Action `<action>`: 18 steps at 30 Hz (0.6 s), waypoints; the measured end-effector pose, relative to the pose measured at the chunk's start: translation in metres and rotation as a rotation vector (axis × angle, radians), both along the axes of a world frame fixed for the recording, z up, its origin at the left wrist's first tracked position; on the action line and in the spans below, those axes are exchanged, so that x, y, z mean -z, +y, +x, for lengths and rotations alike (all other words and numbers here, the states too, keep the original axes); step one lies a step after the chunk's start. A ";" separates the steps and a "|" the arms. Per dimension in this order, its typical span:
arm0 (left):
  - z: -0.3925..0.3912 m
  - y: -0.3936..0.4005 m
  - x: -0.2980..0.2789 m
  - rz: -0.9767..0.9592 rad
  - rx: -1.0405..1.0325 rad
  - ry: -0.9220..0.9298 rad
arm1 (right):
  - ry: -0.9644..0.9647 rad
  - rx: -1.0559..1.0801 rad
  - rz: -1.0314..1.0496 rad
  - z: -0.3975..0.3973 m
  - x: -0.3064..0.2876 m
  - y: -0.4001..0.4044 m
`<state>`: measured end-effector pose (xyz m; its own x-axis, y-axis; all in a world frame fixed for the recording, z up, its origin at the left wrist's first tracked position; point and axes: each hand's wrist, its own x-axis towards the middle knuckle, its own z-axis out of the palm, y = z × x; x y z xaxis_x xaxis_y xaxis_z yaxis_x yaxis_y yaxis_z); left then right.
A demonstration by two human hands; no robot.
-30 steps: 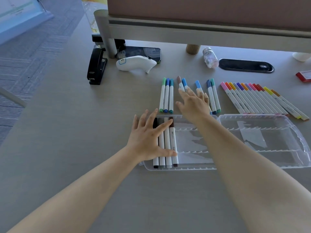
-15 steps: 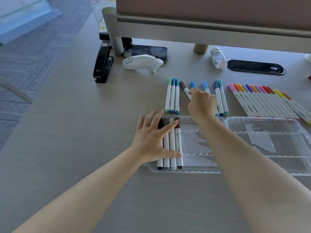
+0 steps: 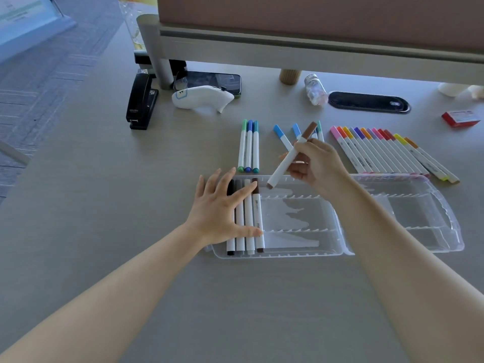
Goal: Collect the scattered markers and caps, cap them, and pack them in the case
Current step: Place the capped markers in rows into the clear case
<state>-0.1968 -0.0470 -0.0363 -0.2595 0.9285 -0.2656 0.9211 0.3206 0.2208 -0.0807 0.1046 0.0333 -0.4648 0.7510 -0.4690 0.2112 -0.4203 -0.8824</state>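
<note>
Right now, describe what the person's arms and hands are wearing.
Nothing shows on them. The left hand and right hand are bare, with no gloves, rings, watch or bracelet in view. Both forearms are uncovered; no sleeve reaches into the frame.

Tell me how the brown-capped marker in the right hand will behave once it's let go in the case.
The brown-capped marker looks stiff and light: the right hand holds it tilted with fingertips alone. Its round barrel would probably roll, though the clear case has toothed ridges that likely stop it.
</note>
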 end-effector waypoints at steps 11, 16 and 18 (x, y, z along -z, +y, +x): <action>-0.005 0.001 -0.006 0.042 0.043 -0.020 | -0.261 -0.291 0.037 0.014 0.024 -0.026; -0.009 -0.002 -0.009 0.097 0.007 -0.089 | -0.344 -0.306 0.194 0.009 0.033 -0.033; -0.010 -0.005 -0.009 0.095 -0.008 -0.101 | -0.340 -0.308 0.219 0.008 0.035 -0.036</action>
<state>-0.2070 -0.0521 -0.0273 -0.2432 0.9488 -0.2015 0.8902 0.3008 0.3422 -0.0730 0.0688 -0.0013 -0.5285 0.7009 -0.4790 0.5865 -0.1065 -0.8030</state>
